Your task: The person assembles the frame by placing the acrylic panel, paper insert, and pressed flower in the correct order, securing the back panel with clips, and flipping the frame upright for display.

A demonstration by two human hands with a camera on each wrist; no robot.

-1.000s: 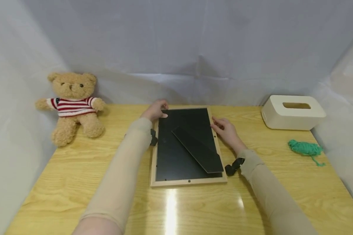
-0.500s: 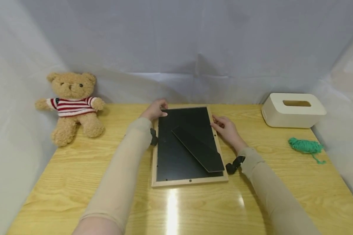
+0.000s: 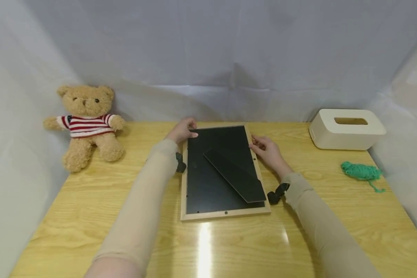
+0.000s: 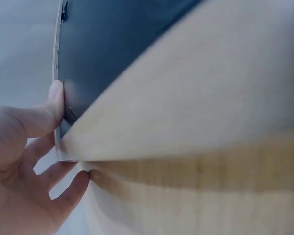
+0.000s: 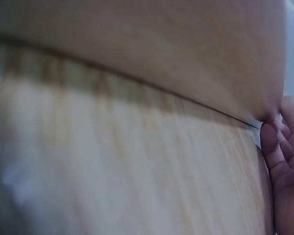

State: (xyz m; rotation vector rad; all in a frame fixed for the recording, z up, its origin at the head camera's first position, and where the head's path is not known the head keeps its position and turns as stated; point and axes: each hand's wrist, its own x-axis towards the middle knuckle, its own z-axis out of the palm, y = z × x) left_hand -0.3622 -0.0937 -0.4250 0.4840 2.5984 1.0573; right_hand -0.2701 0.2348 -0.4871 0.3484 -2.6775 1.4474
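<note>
A picture frame (image 3: 226, 212) lies face down on the table, its light wooden border around a black back panel (image 3: 203, 181). A black stand leg (image 3: 236, 177) slants across the panel. My left hand (image 3: 182, 131) grips the frame's far left corner; in the left wrist view its thumb (image 4: 56, 100) lies on the edge and the fingers reach below it. At the right edge, my right hand (image 3: 268, 153) holds the border with thumb and fingers. Curled fingertips (image 5: 270, 136) meet the frame's lower edge in the right wrist view, partly hidden.
A teddy bear (image 3: 89, 125) in a striped shirt sits at the far left against the cloth backdrop (image 3: 208, 50). At the right stand a cream tissue box (image 3: 347, 133) and, in front of it, a green yarn bundle (image 3: 360, 171). The table (image 3: 73, 227) is wood-grained.
The picture frame has shifted very slightly to the right, its near end most visibly. Both hands keep their places on it. The head view has tilted a little.
</note>
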